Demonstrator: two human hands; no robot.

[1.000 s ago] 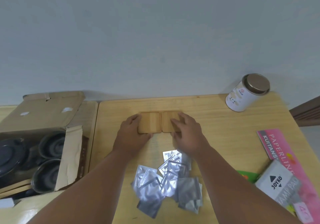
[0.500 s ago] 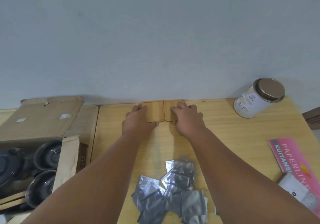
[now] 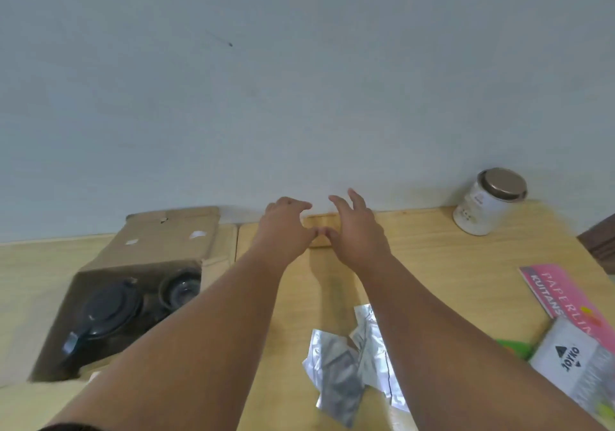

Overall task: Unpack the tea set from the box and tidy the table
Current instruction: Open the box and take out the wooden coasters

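Note:
Two wooden coasters (image 3: 320,227) lie side by side at the table's far edge against the wall, mostly hidden under my hands. My left hand (image 3: 285,227) and my right hand (image 3: 357,231) hover just over them, fingers spread and lifted, thumbs nearly touching. Neither hand grips anything. To the left, the open cardboard box (image 3: 139,257) holds a dark teapot (image 3: 106,310) with its lid and a dark cup (image 3: 179,289).
Several silver foil sachets (image 3: 346,364) lie between my forearms. A white tin with a metal lid (image 3: 489,201) stands at the back right. A pink receipt book (image 3: 562,294) and a white stamp-pad pack (image 3: 579,364) lie at the right edge.
My hands pushed the two coasters away to the wall edge, then lifted and opened off them. The camera has tilted, so the box looks closer.

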